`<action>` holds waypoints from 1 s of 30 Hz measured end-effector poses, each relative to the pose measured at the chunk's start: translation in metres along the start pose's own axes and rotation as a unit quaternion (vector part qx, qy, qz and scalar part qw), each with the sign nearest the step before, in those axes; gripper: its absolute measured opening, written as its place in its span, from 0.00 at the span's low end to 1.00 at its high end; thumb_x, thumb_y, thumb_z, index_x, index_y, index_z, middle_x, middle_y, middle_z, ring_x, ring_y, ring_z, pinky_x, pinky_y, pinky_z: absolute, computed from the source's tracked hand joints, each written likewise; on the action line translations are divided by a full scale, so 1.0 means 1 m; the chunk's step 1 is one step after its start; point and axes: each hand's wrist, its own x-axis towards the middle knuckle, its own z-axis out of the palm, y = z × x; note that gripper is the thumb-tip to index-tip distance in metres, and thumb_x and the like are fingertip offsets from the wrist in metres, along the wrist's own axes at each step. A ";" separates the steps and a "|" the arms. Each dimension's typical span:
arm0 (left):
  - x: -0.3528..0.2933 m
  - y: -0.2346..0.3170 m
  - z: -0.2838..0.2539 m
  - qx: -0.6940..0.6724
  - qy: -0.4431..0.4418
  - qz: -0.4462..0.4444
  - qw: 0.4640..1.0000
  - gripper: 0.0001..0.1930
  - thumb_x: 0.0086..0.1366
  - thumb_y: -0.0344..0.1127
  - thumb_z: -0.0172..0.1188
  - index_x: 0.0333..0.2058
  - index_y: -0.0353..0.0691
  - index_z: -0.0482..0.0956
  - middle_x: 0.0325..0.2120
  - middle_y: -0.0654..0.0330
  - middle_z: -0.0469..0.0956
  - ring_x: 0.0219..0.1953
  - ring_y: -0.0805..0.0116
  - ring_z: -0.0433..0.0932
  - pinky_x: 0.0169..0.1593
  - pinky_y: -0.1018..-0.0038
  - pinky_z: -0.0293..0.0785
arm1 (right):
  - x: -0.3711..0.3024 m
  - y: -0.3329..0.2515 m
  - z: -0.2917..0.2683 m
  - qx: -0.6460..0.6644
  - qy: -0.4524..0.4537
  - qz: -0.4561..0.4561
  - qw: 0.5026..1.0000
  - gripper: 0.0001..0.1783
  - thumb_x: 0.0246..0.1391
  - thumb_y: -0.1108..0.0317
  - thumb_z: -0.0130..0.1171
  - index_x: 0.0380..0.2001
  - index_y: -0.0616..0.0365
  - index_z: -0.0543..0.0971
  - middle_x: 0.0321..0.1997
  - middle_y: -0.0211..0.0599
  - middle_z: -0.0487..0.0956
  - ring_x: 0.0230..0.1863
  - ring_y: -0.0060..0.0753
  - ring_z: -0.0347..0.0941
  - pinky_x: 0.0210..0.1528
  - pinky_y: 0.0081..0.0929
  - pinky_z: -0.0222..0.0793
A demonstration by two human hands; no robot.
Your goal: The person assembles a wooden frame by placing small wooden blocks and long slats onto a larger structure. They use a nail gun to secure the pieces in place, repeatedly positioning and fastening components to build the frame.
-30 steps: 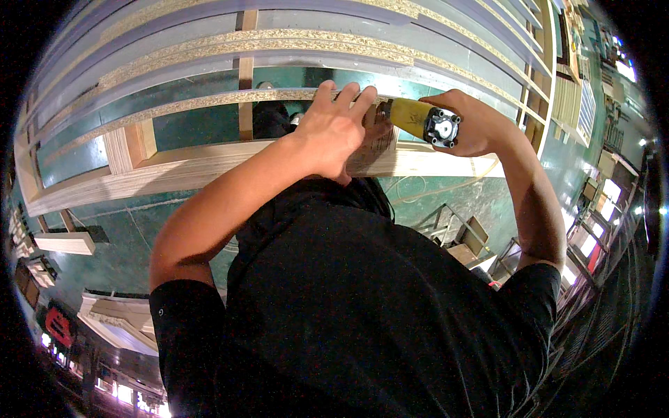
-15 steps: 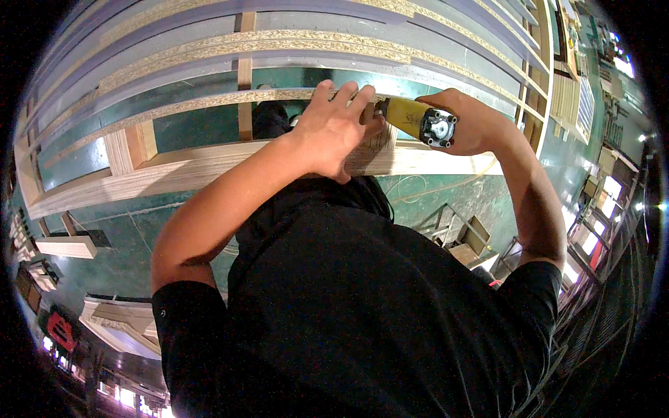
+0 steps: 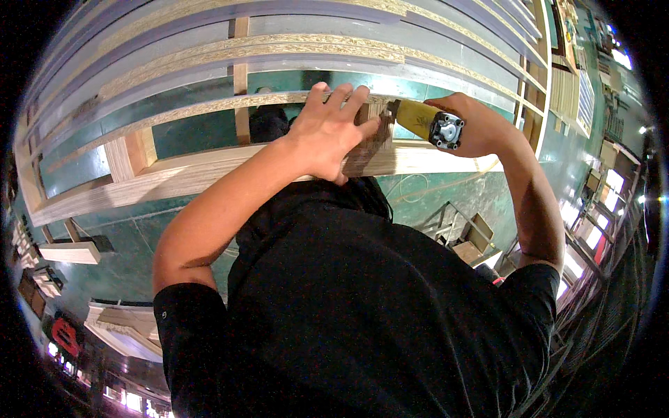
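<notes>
My right hand (image 3: 478, 129) is closed round a yellow nail gun (image 3: 417, 117) with a dark grey cap; its nose points left at a short wooden block (image 3: 376, 134). Whether the nose touches the wood cannot be made out. That block spans between the pale front beam (image 3: 425, 159) of a wooden frame and a thin chipboard strip (image 3: 202, 104). My left hand (image 3: 329, 131) lies over the block's left side with fingers spread, fingertips at the strip and thumb side down by the beam.
A similar block (image 3: 127, 157) sits in the frame further left. Beyond the strip run several long chipboard-edged panels (image 3: 313, 50). A thin hose (image 3: 446, 182) hangs below the beam. Timber pieces (image 3: 70, 252) lie at the lower left on the green floor.
The nail gun and my right hand have shifted slightly right, baring more of the block by its nose. My left hand stays over the block with little change.
</notes>
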 end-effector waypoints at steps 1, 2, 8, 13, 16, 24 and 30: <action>0.000 0.001 0.000 0.005 0.000 -0.001 1.000 0.54 0.33 0.58 0.81 0.64 0.52 0.72 0.67 0.44 0.59 0.69 0.40 0.58 0.66 0.39 0.56 | -0.001 -0.001 0.000 0.002 0.002 0.005 1.000 0.27 0.43 0.66 0.70 0.51 0.56 0.82 0.42 0.48 0.86 0.44 0.53 0.83 0.49 0.42 0.77; -0.001 0.001 0.001 0.011 0.000 -0.003 1.000 0.55 0.33 0.58 0.81 0.64 0.53 0.72 0.67 0.44 0.58 0.69 0.40 0.59 0.67 0.39 0.55 | -0.001 -0.001 0.000 0.005 0.004 0.009 1.000 0.28 0.43 0.67 0.70 0.52 0.56 0.82 0.42 0.48 0.86 0.44 0.53 0.83 0.49 0.42 0.77; 0.000 0.003 0.000 0.005 -0.008 -0.008 1.000 0.57 0.32 0.58 0.81 0.66 0.56 0.69 0.69 0.44 0.56 0.70 0.40 0.58 0.67 0.38 0.54 | -0.009 -0.009 -0.004 0.014 -0.086 0.118 0.989 0.45 0.40 0.63 0.75 0.65 0.56 0.72 0.58 0.50 0.78 0.61 0.54 0.73 0.65 0.42 0.68; 0.001 0.002 0.008 0.011 -0.004 -0.006 1.000 0.57 0.30 0.58 0.80 0.66 0.58 0.69 0.70 0.44 0.55 0.71 0.40 0.56 0.68 0.38 0.52 | -0.051 0.014 0.027 0.030 0.021 0.095 0.995 0.32 0.40 0.66 0.73 0.54 0.57 0.80 0.43 0.52 0.85 0.47 0.54 0.82 0.52 0.43 0.77; 0.000 0.003 0.008 -0.001 0.003 -0.003 1.000 0.58 0.29 0.58 0.81 0.66 0.58 0.69 0.72 0.45 0.53 0.72 0.40 0.55 0.68 0.38 0.52 | -0.095 0.019 0.065 0.019 0.076 0.152 0.985 0.40 0.38 0.61 0.76 0.58 0.58 0.77 0.55 0.56 0.80 0.59 0.55 0.76 0.61 0.44 0.72; -0.004 0.008 -0.002 0.051 0.000 0.039 0.998 0.58 0.31 0.66 0.79 0.65 0.52 0.71 0.73 0.53 0.55 0.72 0.43 0.55 0.63 0.35 0.57 | -0.121 0.049 0.213 0.370 0.030 0.029 0.928 0.30 0.40 0.70 0.73 0.51 0.59 0.80 0.43 0.39 0.85 0.42 0.34 0.79 0.48 0.33 0.76; -0.021 0.012 0.012 0.079 0.013 0.051 0.995 0.55 0.40 0.68 0.75 0.67 0.51 0.70 0.74 0.58 0.57 0.76 0.39 0.47 0.67 0.20 0.42 | -0.070 0.119 0.415 0.349 0.071 0.232 0.905 0.16 0.48 0.70 0.64 0.42 0.61 0.80 0.32 0.36 0.81 0.29 0.31 0.75 0.32 0.37 0.73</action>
